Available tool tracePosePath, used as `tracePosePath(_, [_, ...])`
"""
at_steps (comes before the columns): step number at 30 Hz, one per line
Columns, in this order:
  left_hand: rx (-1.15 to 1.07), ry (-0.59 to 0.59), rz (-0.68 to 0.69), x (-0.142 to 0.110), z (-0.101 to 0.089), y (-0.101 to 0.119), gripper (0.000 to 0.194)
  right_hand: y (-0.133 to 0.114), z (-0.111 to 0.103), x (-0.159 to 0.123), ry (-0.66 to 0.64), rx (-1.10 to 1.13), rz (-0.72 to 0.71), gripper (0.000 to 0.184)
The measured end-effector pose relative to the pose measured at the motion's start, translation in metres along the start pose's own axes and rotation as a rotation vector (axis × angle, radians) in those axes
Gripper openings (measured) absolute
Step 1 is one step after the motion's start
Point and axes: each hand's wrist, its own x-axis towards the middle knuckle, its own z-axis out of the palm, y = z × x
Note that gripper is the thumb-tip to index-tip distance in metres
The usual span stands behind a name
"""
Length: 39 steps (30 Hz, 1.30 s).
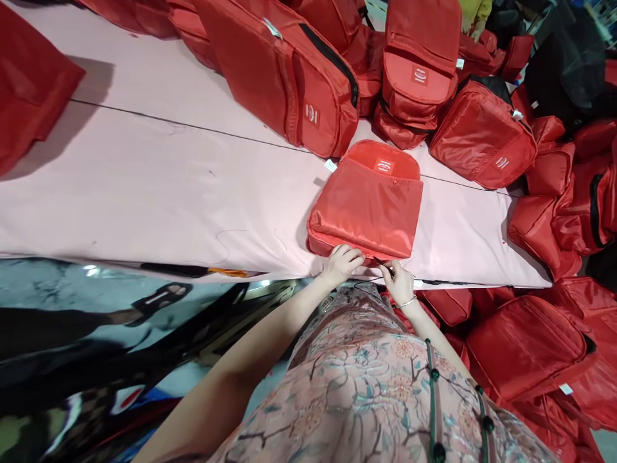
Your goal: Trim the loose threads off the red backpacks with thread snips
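A red backpack [366, 209] lies flat on the pink-covered table [144, 186], its near edge at the table's front. My left hand [343, 265] is closed on that near edge, fingers pressed on the red fabric. Just to the right, my right hand [399, 281] is closed around small dark thread snips [384, 264], whose tip points at the backpack's edge between the two hands. The handles of the snips are mostly hidden by my fingers. A small white tag [330, 165] sticks out at the backpack's upper left.
Several red backpacks stand behind, among them a large one [284, 77] and one further right [484, 135]. More red bags [527, 347] are piled at the lower right, below table height. A red bag [29, 90] sits at the far left. A co-worker's hand [477, 31] shows at the back.
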Motion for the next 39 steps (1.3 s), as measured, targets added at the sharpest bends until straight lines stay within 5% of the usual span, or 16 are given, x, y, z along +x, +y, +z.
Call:
tracePosePath(6, [0.066,0.05,-0.029,0.0,-0.002,0.007,0.026,-0.003,0.002,-0.002,0.003,0.077,-0.037,0.034])
tracePosePath(12, [-0.011,0.024,-0.035,0.014,-0.011,0.035,0.023,0.023,-0.01,-0.03,0.174,0.244,0.193,0.035])
tracePosePath(19, [0.104,-0.091,-0.007,0.034,0.013,0.067,0.029,0.037,-0.016,-0.041,0.264,0.331,0.238,0.034])
tracePosePath(26, [0.031,-0.006,-0.037,0.035,0.011,0.058,0.021,0.029,-0.016,-0.039,0.201,0.298,0.192,0.031])
tracePosePath(39, [0.016,0.139,-0.384,0.031,0.008,0.054,0.022,0.003,-0.018,-0.007,0.031,-0.01,0.079,0.027])
